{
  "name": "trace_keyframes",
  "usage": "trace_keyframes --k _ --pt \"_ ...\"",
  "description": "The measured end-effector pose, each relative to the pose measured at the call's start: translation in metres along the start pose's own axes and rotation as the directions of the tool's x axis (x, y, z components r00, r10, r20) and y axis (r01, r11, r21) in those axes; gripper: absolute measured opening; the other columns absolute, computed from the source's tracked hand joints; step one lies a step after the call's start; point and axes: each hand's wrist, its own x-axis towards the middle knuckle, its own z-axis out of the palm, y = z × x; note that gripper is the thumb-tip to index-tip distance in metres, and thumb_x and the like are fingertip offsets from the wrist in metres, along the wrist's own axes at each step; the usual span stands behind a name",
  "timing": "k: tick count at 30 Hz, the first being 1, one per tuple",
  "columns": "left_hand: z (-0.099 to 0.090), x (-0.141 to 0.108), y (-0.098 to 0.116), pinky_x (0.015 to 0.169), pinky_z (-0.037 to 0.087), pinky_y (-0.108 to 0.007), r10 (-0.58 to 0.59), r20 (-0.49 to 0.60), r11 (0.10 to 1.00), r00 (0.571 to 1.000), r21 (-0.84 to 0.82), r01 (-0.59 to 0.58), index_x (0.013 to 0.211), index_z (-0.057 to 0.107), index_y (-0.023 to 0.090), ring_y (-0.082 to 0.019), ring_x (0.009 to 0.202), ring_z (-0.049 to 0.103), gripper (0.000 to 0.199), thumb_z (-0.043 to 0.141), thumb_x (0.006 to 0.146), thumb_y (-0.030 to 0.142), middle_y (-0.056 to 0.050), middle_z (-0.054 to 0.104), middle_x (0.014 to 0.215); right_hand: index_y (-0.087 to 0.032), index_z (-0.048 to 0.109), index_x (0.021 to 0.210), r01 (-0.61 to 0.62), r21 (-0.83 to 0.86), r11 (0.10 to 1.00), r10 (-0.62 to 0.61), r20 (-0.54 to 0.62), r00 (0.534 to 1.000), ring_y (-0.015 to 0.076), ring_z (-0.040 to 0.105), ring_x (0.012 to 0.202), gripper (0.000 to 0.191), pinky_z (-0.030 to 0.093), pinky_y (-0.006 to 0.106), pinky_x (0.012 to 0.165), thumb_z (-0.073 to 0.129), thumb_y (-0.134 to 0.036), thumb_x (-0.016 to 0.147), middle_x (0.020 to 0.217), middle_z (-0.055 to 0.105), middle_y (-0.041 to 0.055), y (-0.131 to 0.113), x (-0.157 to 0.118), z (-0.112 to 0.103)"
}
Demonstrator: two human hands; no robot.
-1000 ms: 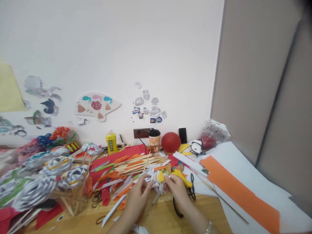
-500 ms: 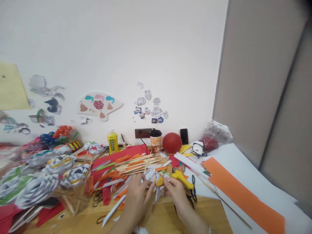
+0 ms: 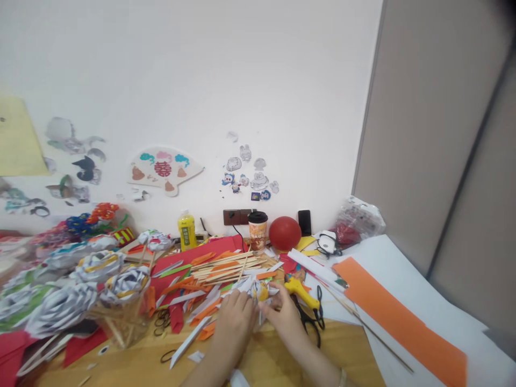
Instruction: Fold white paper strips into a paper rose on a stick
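Observation:
A small white and yellow paper flower (image 3: 264,293) is held low over the table between my two hands. My left hand (image 3: 236,317) is closed around its lower left side, the back of the hand turned up and the fingertips hidden. From the right, my right hand (image 3: 284,314) grips the flower, with thumb and fingers curled in below it. A yellow glue gun (image 3: 301,293) lies just right of my right hand, beside black-handled scissors (image 3: 312,328). Behind my left hand are loose strips of orange and white paper (image 3: 193,295).
Wooden sticks (image 3: 226,270) lie in a pile behind the hands. Finished paper flowers (image 3: 124,284) stand in a clear container at left. A paper cup (image 3: 258,232), a red balloon (image 3: 285,234) and a yellow bottle (image 3: 186,231) line the wall. Orange paper (image 3: 399,314) covers the right side.
My left hand has rolled over so its back faces up, and its fingers have closed lower on the flower. My right hand has shifted slightly left and up, its fingers more curled.

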Motion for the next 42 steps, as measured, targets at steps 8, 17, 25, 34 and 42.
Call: trace_keyframes --k 8,17,25,34,42 --pt "-0.001 -0.002 0.009 0.052 0.037 -0.030 0.089 -0.010 0.993 0.996 0.081 -0.088 0.066 0.053 0.016 -0.020 0.061 0.048 0.020 0.043 0.079 0.005 -0.005 0.055 0.066 -0.020 0.044 0.120 0.170 -0.288 0.942 -0.202 -0.086 0.975 0.0240 0.052 0.102 0.064 0.046 0.033 0.081 0.068 -0.033 0.062 0.116 0.051 0.0089 -0.003 -0.002 -0.006" --pt "-0.003 -0.003 0.012 0.056 0.041 -0.029 0.109 0.028 0.994 0.994 0.002 -0.110 0.069 0.052 0.017 -0.019 0.064 0.049 0.023 0.037 0.083 0.008 -0.004 0.053 0.069 -0.018 0.055 0.107 0.309 -0.334 0.890 -0.294 0.098 0.951 0.0218 0.051 0.102 0.034 0.040 0.032 0.089 0.053 -0.037 0.079 0.109 0.057 0.0085 -0.003 0.002 -0.012" --pt "0.004 -0.006 0.010 0.053 0.043 -0.029 0.096 -0.002 0.994 0.995 -0.051 -0.096 0.070 0.053 0.016 -0.019 0.064 0.049 0.020 0.040 0.083 0.009 -0.005 0.054 0.069 -0.017 0.056 0.101 0.256 -0.317 0.913 -0.231 0.114 0.966 0.0221 0.052 0.099 0.034 0.042 0.031 0.084 0.056 -0.040 0.076 0.106 0.057 0.0088 0.006 0.004 -0.010" --pt "-0.004 -0.003 0.016 0.057 0.042 -0.028 0.101 -0.001 0.989 0.995 -0.105 -0.100 0.074 0.053 0.017 -0.018 0.067 0.050 0.022 0.036 0.085 0.010 -0.005 0.055 0.073 -0.016 0.061 0.096 0.237 -0.279 0.931 -0.216 0.102 0.971 0.0219 0.055 0.093 0.033 0.043 0.030 0.082 0.057 -0.042 0.075 0.096 0.062 0.0070 -0.005 0.004 -0.013" --pt "-0.004 -0.003 0.017 0.054 0.041 -0.028 0.114 0.007 0.990 0.993 -0.079 -0.113 0.069 0.051 0.018 -0.018 0.064 0.050 0.020 0.039 0.083 0.009 -0.004 0.055 0.070 -0.016 0.062 0.090 0.165 -0.223 0.961 -0.154 0.067 0.986 0.0228 0.057 0.088 0.034 0.044 0.030 0.078 0.056 -0.045 0.074 0.089 0.064 0.0065 -0.002 0.003 -0.010"
